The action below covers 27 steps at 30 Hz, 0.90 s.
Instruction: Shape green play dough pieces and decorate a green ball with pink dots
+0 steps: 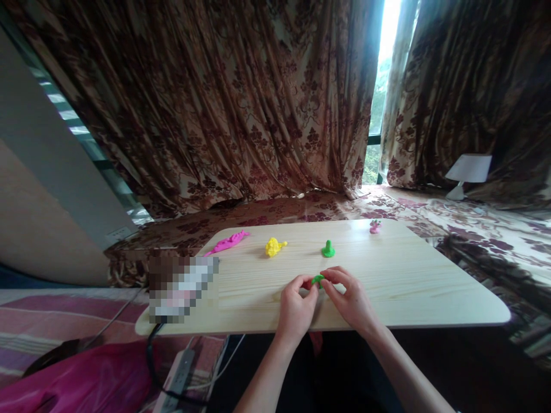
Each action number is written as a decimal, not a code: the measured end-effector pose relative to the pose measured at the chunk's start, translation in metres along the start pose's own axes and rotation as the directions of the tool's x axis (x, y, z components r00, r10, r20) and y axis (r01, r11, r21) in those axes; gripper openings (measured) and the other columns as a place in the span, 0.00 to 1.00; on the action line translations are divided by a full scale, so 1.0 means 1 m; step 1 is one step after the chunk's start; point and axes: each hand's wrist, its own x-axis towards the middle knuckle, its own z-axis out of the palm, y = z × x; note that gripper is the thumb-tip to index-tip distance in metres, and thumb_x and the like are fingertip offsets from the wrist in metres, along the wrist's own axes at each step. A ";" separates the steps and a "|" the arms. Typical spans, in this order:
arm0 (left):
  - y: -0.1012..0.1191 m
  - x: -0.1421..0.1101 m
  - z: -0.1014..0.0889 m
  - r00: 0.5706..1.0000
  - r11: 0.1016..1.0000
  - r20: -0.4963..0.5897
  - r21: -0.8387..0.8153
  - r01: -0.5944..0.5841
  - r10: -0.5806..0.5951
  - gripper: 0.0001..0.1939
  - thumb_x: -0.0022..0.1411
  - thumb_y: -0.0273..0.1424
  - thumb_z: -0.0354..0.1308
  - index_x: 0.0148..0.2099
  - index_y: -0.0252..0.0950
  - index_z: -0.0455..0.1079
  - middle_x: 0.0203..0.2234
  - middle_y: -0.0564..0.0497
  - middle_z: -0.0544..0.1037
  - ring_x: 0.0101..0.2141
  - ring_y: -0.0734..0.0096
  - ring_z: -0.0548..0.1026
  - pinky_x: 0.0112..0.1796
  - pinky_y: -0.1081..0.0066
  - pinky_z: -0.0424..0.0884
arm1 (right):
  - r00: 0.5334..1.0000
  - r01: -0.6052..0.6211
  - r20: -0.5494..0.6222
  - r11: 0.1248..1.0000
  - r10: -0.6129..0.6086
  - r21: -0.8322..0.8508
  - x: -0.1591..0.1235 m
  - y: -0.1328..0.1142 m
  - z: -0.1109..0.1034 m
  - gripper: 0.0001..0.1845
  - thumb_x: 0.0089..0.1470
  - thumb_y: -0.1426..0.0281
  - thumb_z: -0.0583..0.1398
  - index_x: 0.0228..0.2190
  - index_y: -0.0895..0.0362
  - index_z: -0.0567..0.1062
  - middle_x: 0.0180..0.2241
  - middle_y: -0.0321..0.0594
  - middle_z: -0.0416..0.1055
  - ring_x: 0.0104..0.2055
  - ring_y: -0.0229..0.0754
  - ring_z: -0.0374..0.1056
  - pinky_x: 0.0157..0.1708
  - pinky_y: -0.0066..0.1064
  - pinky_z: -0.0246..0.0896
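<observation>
two hands [297,302] [350,296], green piece [317,279] pinched between

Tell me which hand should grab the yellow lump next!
Probably the left hand: it's nearer the yellow lump, while the right hand sits farther right. Both hold the small green piece, though.

Table [413,287] in front; left hand [299,301] and right hand [350,295] over its near part, held lump [317,279] between their fingertips. Four more lumps on the table beyond the hands, left to right: first lump [228,242] at the far-left edge, second lump [274,247], third lump [328,249] just behind the held one and slightly right, fourth lump [375,226] near the far edge. Pixelated item [183,287] at left end. Ledge [297,207] behind table, curtain [267,115] behind that. Lamp [469,169] back right. Power strip [178,373] below near-left edge.
</observation>
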 end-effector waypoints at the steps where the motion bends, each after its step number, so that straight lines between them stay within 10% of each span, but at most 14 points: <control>1: 0.000 0.000 0.000 1.000 1.000 -0.002 -0.003 0.003 -0.003 0.08 0.57 0.31 0.52 0.36 0.35 0.70 0.28 0.51 0.75 0.31 0.71 0.72 0.36 0.71 0.67 | 1.000 -0.001 -0.002 1.000 0.001 -0.002 0.000 0.001 0.000 0.07 0.54 0.71 0.56 0.34 0.56 0.74 0.32 0.40 0.69 0.35 0.41 0.66 0.36 0.32 0.63; 27: 0.000 0.000 0.001 1.000 1.000 -0.009 0.008 -0.022 0.022 0.07 0.54 0.29 0.53 0.33 0.36 0.72 0.27 0.51 0.75 0.30 0.70 0.72 0.35 0.71 0.67 | 0.999 -0.005 -0.041 0.999 0.004 -0.036 -0.001 0.004 0.001 0.11 0.53 0.69 0.57 0.39 0.54 0.75 0.34 0.41 0.70 0.37 0.42 0.67 0.38 0.34 0.64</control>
